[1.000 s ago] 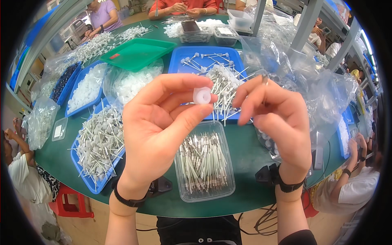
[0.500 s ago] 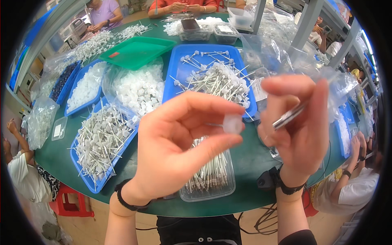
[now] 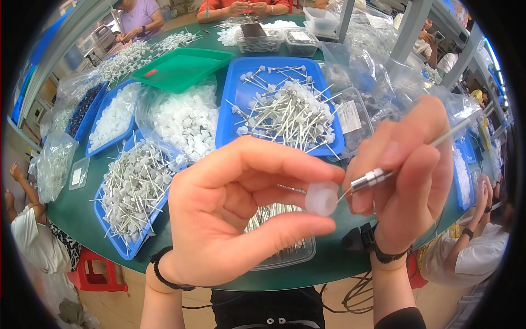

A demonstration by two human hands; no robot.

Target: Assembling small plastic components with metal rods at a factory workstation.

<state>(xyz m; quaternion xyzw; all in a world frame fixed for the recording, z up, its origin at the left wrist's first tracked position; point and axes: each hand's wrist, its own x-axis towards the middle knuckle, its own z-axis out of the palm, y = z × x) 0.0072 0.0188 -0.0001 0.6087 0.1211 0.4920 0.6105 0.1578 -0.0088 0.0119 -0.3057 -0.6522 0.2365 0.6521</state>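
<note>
Between the thumb and index finger of my left hand (image 3: 216, 225) is a small translucent white plastic cap (image 3: 322, 199), its hollow end facing right. My right hand (image 3: 413, 170) pinches a thin white cable with a silver metal tip (image 3: 368, 180). Fine bare wires stick out of that tip and reach the cap's opening; whether they have entered it I cannot tell. Below my left hand, partly covered by it, lies a clear plastic box (image 3: 290, 259) of similar metal-tipped cables.
Capped cables fill a blue tray (image 3: 233, 123) ahead and another blue tray (image 3: 123, 252) at left. Between them sits a clear bag of white caps (image 3: 189, 123), under a green tray (image 3: 183, 66). Metal posts (image 3: 408, 33) rise at right. Other people work around the green table (image 3: 263, 281).
My right hand has turned, bringing the cable's metal tip leftward and down to the cap. My left hand has shifted slightly downward, its cap now turned with the opening in view.
</note>
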